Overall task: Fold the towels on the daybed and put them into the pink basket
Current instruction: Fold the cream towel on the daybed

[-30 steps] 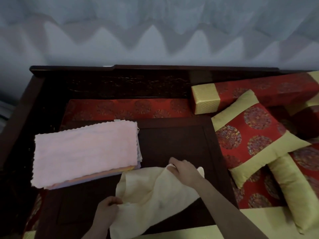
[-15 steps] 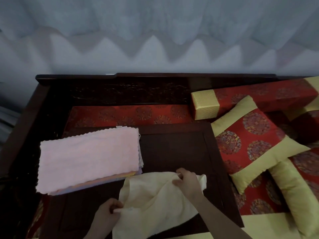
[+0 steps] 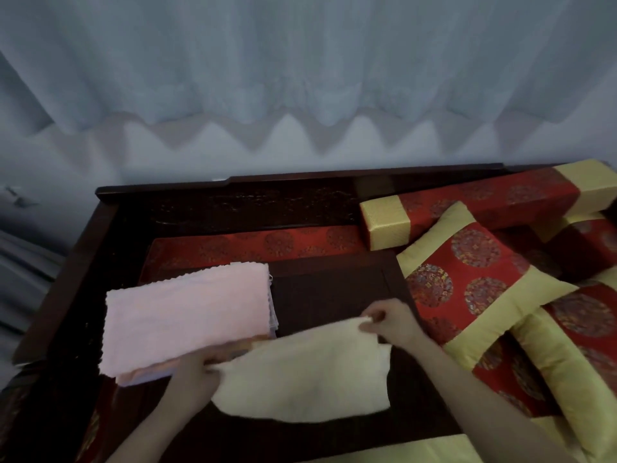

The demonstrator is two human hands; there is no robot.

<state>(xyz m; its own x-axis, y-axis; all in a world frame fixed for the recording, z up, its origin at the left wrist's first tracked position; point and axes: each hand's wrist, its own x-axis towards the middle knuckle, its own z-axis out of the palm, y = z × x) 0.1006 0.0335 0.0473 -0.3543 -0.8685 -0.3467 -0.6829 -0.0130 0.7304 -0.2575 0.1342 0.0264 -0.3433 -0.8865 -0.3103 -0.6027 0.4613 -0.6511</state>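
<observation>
Nearest the camera, the cream towel [image 3: 307, 372] hangs stretched between both hands, low over the dark wooden table [image 3: 334, 292]. The left hand [image 3: 195, 372] pinches its upper left corner and the right hand [image 3: 392, 324] pinches its upper right corner. The hands are well apart, so the top edge runs nearly taut while the lower part sags in a loose curve.

The step in hand looks like spreading this towel before the first fold. To do it well, keep both pinches right at the corners, hold the top edge level, and lay the cloth flat on the bare table to the right of the stack. Then bring edge to edge and smooth the crease. The towel's left corner overlaps the stack's front edge, so drawing it rightward first should keep it from dragging the pile.

Just behind the left hand lies the stack of towels [image 3: 187, 315], pink on top, on the table's left part. To the right rest a red and yellow cushion [image 3: 467, 279] and a bolster [image 3: 474, 202]. Beyond is the daybed [image 3: 217, 202] back rail, then a pale curtain [image 3: 300, 78]. The pink basket is not in view.
</observation>
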